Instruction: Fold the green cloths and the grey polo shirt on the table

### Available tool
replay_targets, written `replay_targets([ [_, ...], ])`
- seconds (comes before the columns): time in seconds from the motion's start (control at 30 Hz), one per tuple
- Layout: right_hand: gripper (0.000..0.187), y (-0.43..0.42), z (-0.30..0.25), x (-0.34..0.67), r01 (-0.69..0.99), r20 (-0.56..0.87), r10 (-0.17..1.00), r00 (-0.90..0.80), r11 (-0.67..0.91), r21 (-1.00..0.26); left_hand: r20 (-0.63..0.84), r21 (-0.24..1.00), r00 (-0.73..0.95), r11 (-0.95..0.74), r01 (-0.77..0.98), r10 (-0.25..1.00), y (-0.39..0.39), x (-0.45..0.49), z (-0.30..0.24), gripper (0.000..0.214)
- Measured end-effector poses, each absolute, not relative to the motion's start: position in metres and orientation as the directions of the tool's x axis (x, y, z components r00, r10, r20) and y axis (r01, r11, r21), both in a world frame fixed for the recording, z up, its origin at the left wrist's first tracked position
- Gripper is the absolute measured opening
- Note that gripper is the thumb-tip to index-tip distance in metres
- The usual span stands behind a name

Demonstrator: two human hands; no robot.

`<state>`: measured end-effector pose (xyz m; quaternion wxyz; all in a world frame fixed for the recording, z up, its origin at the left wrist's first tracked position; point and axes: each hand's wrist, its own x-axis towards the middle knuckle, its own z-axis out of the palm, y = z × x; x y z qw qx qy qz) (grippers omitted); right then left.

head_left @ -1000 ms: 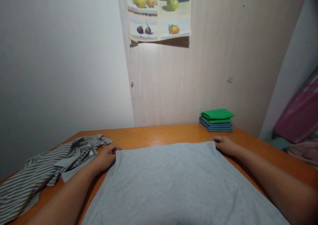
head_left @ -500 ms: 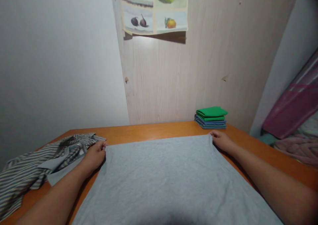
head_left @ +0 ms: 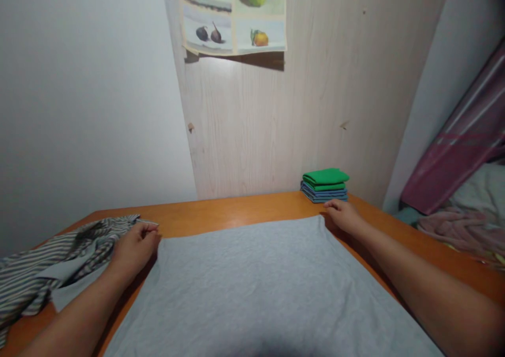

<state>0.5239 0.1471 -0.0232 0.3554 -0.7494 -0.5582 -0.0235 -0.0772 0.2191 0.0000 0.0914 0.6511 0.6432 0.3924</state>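
Note:
A light grey knit garment (head_left: 252,278) lies spread flat over the table, its straight far edge running between two corners; its near part runs out of view. At the far left corner is my left hand (head_left: 136,246), fingers curled together just beside the cloth and apparently off it. My right hand (head_left: 343,215) hovers by the far right corner, its fingertips closed together and slightly beyond the edge, with no cloth between them. Left of my left hand lies a crumpled striped garment (head_left: 51,262) with plain grey parts.
A stack of folded cloths, green (head_left: 326,176) over blue (head_left: 325,195), stands at the back right of the orange-brown table (head_left: 224,210). Behind it rises a wood-grain panel (head_left: 252,136) with a fruit picture (head_left: 233,18). Pink and pale fabrics (head_left: 457,228) lie at the right.
Both hands have let go of the grey garment's far corners, and its edge has settled a little lower. My right hand has risen slightly. The view has turned a little right.

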Motion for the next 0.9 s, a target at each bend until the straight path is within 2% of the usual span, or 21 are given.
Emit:
replay_targets([
  [0.07,0.036,0.144,-0.011,0.51,0.899,0.473,0.837,0.274,-0.047,-0.436,0.454,0.532,-0.077,-0.2,0.823,0.888,0.216,-0.067,0.007,0.04],
  [0.13,0.044,0.141,-0.001,0.491,0.924,0.458,0.878,0.138,0.053,-0.38,0.453,0.495,0.018,-0.268,0.826,0.891,0.211,-0.052,0.012,0.045],
  [0.23,0.059,0.135,0.001,0.465,0.95,0.355,0.934,-0.044,0.149,-0.276,0.359,0.41,0.257,-0.399,0.82,0.897,0.198,-0.029,0.01,0.061],
  [0.3,0.069,0.131,-0.006,0.456,0.968,0.259,0.96,-0.107,0.16,-0.193,0.281,0.357,0.362,-0.447,0.821,0.889,0.19,-0.02,0.002,0.067],
  [0.37,0.078,0.128,-0.018,0.455,0.981,0.163,0.98,-0.11,0.134,-0.143,0.211,0.285,0.413,-0.46,0.841,0.886,0.185,-0.018,-0.007,0.072],
  [0.5,0.085,0.124,-0.035,0.467,0.986,0.038,0.998,-0.045,0.05,-0.161,0.098,0.167,0.411,-0.422,0.891,0.907,0.185,-0.025,-0.015,0.083],
  [0.7,0.089,0.124,-0.033,0.469,0.985,0.006,1.0,-0.018,0.018,-0.173,0.065,0.123,0.425,-0.43,0.894,0.903,0.182,-0.026,-0.011,0.087],
  [0.9,0.086,0.123,-0.029,0.464,0.991,0.014,1.0,-0.02,0.021,-0.133,0.088,0.102,0.457,-0.464,0.88,0.885,0.18,-0.026,-0.008,0.078],
])
